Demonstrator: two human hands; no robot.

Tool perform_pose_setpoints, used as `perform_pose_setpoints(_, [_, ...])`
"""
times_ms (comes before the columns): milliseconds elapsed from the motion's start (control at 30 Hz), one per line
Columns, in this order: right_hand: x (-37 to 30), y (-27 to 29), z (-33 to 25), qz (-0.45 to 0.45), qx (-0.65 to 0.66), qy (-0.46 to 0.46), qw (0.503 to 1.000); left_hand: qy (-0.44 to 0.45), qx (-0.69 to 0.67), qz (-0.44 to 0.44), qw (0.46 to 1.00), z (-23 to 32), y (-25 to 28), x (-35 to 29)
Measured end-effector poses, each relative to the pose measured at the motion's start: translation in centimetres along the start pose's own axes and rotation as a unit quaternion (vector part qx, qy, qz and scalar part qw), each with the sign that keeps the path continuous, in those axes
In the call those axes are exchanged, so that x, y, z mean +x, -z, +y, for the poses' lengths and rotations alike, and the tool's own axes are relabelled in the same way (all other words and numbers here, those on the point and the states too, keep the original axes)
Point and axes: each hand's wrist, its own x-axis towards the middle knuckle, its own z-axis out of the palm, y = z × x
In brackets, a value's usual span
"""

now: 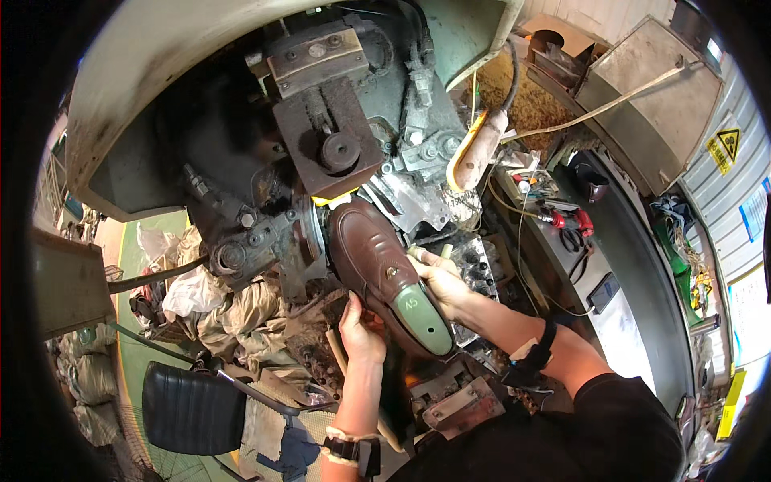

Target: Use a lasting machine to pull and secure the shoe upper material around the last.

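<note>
Head view: shows at the far left a beige, smooth-faced metal housing point(68, 281). Shows below and right of that a black padded chair back point(195, 407), then a heap of pale, crumpled cloth sacks point(253, 308) beside a green-painted floor point(173, 233). Comes next to a large, grimy grey metal machine with a dark brown rectangular steel block point(301, 153) bearing a round knob point(340, 151).

Has the left hand point(363, 333) at the left side of a glossy dark brown leather shoe point(365, 245), thumb pointing up, fingers partly curled and hidden in part; cannot tell whether grasping or merely steadying. Wears a black strapped device point(368, 456) on the left wrist.

Has the shoe at the centre, toe pointing up toward the machine, just below a bright yellow piece point(331, 199) under the steel block, with a smooth pale green shoe last point(418, 316) filling the opening. Grasps the shoe's right side with the right hand point(442, 281), and wears a second black strap point(545, 345) on the right forearm.

Shows above the right hand a worn, cream-coloured rounded fitting point(479, 153) with an orange-yellow edge. Shows farther right a red and black power tool point(572, 221) and a dark rectangular phone-like device point(602, 292) on a long grey bench point(646, 281); ends at a yellow triangular warning sign point(727, 145) on a pale ribbed wall.
</note>
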Motion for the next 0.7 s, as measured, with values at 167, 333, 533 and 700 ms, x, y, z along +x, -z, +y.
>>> perform_pose_setpoints(167, [1.7,1.7,1.5,-0.022,-0.001,0.034,0.999,-0.068,0.015,-0.090,0.993,-1.2,1.9,2.7])
perform_pose_setpoints(333, [2.9,3.2,2.6,-0.043,0.001,0.090,0.995,-0.096,0.021,-0.096,0.991,-1.5,1.9,3.8])
perform_pose_setpoints(533, [1.9,2.4,2.0,-0.045,0.000,0.057,0.997,-0.097,0.031,-0.102,0.990,-1.1,1.2,3.2])
perform_pose_setpoints(700, [0.5,0.9,0.5,-0.051,0.029,-0.042,0.997,-0.009,-0.047,-0.003,0.999,0.1,-2.4,-0.1])
